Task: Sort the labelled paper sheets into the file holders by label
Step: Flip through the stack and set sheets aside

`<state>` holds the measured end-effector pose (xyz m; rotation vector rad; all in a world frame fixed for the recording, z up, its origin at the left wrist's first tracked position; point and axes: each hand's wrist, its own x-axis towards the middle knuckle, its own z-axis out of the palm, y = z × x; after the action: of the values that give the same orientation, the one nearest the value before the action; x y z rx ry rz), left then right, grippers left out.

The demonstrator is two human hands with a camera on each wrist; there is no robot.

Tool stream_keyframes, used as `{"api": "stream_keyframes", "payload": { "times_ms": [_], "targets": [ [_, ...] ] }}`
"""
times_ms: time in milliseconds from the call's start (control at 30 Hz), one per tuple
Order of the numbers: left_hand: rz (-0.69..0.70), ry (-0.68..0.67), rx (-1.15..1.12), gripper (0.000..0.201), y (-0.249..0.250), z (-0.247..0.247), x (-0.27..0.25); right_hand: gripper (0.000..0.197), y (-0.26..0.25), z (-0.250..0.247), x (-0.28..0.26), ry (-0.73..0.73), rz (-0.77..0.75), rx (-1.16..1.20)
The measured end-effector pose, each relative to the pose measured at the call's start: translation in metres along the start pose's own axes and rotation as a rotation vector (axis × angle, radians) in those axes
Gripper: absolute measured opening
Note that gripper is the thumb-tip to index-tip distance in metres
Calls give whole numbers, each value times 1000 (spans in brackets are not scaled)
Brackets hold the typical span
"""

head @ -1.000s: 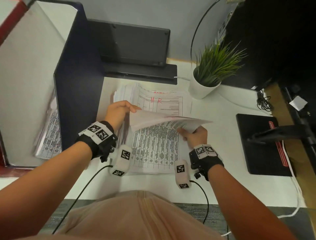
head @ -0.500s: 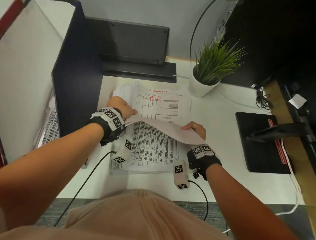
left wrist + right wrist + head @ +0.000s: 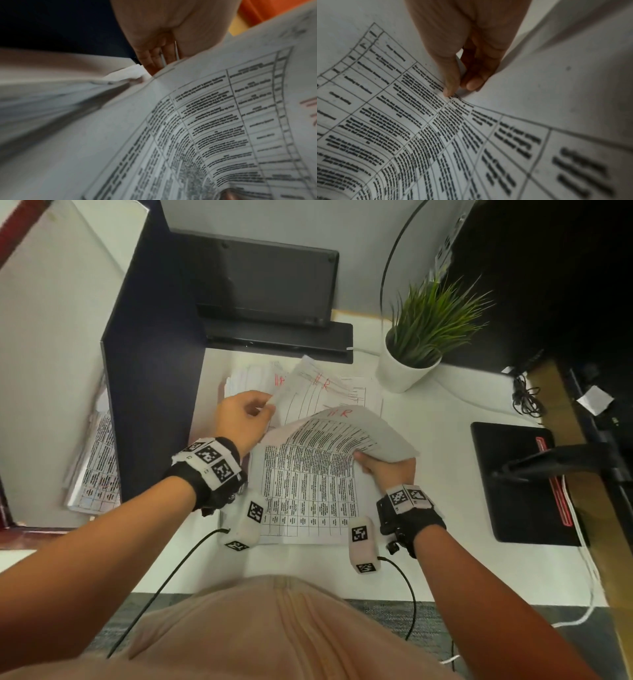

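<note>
Both my hands grasp sheets lifted off the paper stack on the tabletop.

Head view: my left hand (image 3: 244, 419) pinches a red-marked sheet (image 3: 308, 392) at the stack's (image 3: 305, 501) far left; my right hand (image 3: 388, 469) grips a curled bundle (image 3: 346, 433); the dark file holder (image 3: 154, 392) stands left. Left wrist view: fingers (image 3: 154, 56) clamp sheet edges. Right wrist view: thumb and fingers (image 3: 474, 79) pinch printed paper.

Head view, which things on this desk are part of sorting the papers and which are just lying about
Part of the job:
- paper stack on the desk
- lifted sheets marked HR, held by the right hand
- sheet pinched by the left hand
- file holder with sheets inside

Lying about:
- potted plant
- black pad
- monitor base
- coiled cable
</note>
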<state>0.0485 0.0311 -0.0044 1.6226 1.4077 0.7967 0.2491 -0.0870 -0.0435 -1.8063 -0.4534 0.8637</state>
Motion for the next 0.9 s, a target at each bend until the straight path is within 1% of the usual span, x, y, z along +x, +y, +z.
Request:
{"api": "stream_keyframes", "payload": {
  "times_ms": [67,133,200,233,300,400,433,467,533,567,600,667,733,767,833,900],
  "targets": [
    [-64,-9,-141,12,1,-2,-3,34,-1,0,-1,-2,14,-3],
    [-147,-59,-237,9,2,-6,-5,48,-2,1,-3,14,-6,0],
    [-175,-98,-310,20,2,-8,-7,60,-2,2,-2,35,-29,49],
    [-184,-110,-338,25,3,-9,-7,62,-2,2,-3,31,-32,74],
    [-210,-127,-379,29,4,-11,-6,55,-2,1,-3,8,-12,51],
    [-271,-131,-394,31,3,-13,2,26,-1,0,-1,-32,33,-55],
    [-301,-111,-357,31,1,-14,7,16,0,-1,-1,-51,38,-67],
    [-338,-88,-305,30,-1,-15,12,11,-1,-2,-1,-81,48,-64],
    [-421,-71,-180,22,-6,-17,22,19,-3,-5,0,-130,75,5],
    [-461,-103,-125,15,-7,-19,26,26,-4,-6,0,-131,100,98],
    [-497,-154,-67,13,-8,-20,28,32,-4,-8,0,-120,136,170],
    [-535,-235,58,20,-7,-24,30,38,-5,-11,-2,-131,151,177],
    [-522,-234,119,22,-3,-22,31,31,-4,-9,-3,-118,80,142],
    [-499,-216,161,18,-2,-20,32,27,-4,-7,-5,-113,34,131],
    [-417,-190,350,8,2,-16,32,22,-4,-4,-8,-123,-13,119],
    [-319,-169,501,8,5,-14,29,21,-1,-3,-8,-123,-70,79]
  ]
}}
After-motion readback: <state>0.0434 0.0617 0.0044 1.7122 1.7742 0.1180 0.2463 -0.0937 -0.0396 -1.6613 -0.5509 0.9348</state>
